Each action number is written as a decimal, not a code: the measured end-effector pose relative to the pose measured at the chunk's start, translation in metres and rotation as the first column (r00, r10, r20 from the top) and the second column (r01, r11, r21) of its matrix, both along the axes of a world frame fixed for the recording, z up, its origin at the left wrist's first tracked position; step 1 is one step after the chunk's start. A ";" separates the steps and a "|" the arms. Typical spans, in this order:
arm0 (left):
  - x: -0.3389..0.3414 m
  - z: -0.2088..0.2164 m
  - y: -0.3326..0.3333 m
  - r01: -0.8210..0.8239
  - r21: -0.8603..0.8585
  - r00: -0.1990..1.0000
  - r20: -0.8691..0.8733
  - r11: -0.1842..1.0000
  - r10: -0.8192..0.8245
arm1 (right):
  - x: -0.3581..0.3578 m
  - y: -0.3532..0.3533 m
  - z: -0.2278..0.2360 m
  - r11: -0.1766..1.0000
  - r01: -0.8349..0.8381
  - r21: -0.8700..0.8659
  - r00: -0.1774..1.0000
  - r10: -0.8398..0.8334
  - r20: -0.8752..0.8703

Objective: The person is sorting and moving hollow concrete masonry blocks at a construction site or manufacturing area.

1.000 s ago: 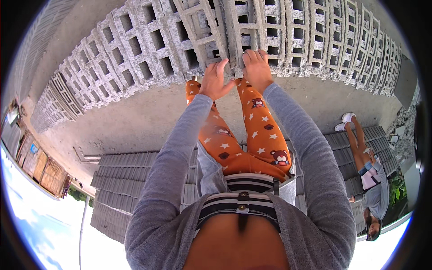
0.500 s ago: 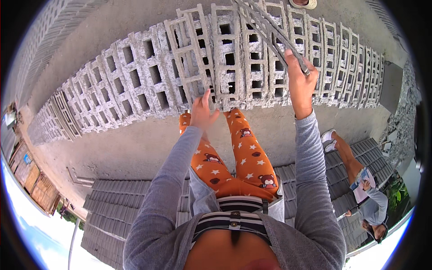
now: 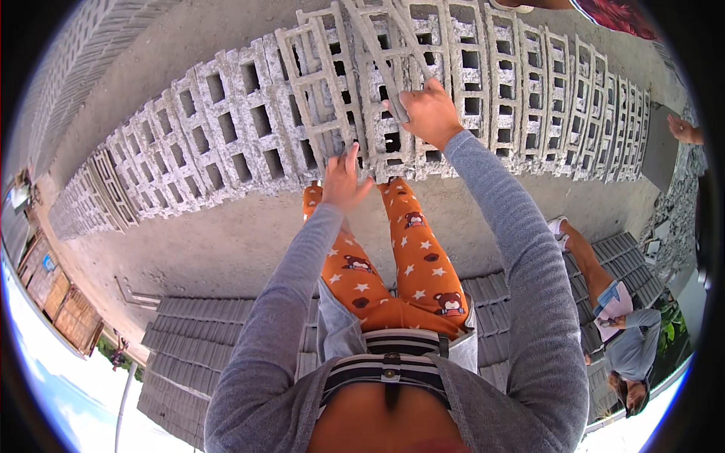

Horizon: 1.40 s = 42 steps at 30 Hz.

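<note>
My right hand (image 3: 433,113) is closed around the near end of a long, ladder-shaped grey frame (image 3: 368,41), which slants away over a row of hollow concrete blocks (image 3: 260,121). The frame's far end runs out of view at the top. Its bars look caked with cement. Left of it, similar grid-shaped frames (image 3: 306,68) lie on the blocks. At their near end is my left hand (image 3: 343,181), fingers apart and holding nothing; whether its fingertips touch the frames I cannot tell.
The block row curves away to both sides. Behind my legs are stacks of thin grey slabs (image 3: 189,340). One person (image 3: 634,340) is at the lower right. Another person's hand (image 3: 683,130) shows at the right edge, and a red garment (image 3: 619,15) at the top right.
My right hand has swung left and toward me with the frame, bringing it over the middle blocks. My left hand has barely moved. A red garment and another person's hand have come into view.
</note>
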State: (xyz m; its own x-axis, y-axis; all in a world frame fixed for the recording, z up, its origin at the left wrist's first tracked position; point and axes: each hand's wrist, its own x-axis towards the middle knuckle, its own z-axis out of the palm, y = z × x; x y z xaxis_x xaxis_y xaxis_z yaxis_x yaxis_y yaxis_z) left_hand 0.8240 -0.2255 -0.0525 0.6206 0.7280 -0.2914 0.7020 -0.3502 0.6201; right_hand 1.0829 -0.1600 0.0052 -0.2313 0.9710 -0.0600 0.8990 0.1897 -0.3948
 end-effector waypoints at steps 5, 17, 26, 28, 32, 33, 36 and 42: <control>-0.014 -0.006 -0.001 -0.021 0.001 1.000 0.009 1.000 0.021 | -0.016 0.041 0.048 0.567 0.689 -0.451 0.038 -0.650 -0.759; -0.006 0.019 0.016 -0.070 -0.014 0.996 -0.064 0.997 0.069 | -0.058 -0.074 -0.002 0.969 0.235 0.078 0.961 -0.219 -0.166; -0.016 0.019 0.026 -0.019 0.094 0.999 -0.045 0.995 0.023 | -0.102 -0.080 -0.043 0.969 0.092 -0.229 0.993 -0.073 0.090; -0.022 0.025 0.029 -0.049 0.084 0.997 0.060 0.995 0.044 | -0.108 -0.076 -0.044 0.959 0.096 -0.268 0.991 -0.066 0.120; -0.019 0.079 0.038 -0.100 -0.042 0.979 0.176 0.994 0.106 | -0.104 -0.082 -0.050 0.940 0.140 -0.310 0.964 -0.059 0.258; -0.020 0.091 0.041 -0.094 -0.050 0.977 0.185 0.994 0.102 | -0.103 -0.081 -0.051 0.945 0.152 -0.291 0.951 -0.059 0.304; -0.026 0.129 0.055 -0.154 -0.097 0.965 0.197 0.983 0.171 | -0.090 -0.068 -0.053 0.914 0.111 -0.391 0.978 -0.031 0.205; -0.047 0.223 0.133 -0.347 -0.475 0.718 0.420 0.809 0.555 | -0.060 -0.072 0.002 0.923 -0.121 -0.365 0.992 0.126 -0.009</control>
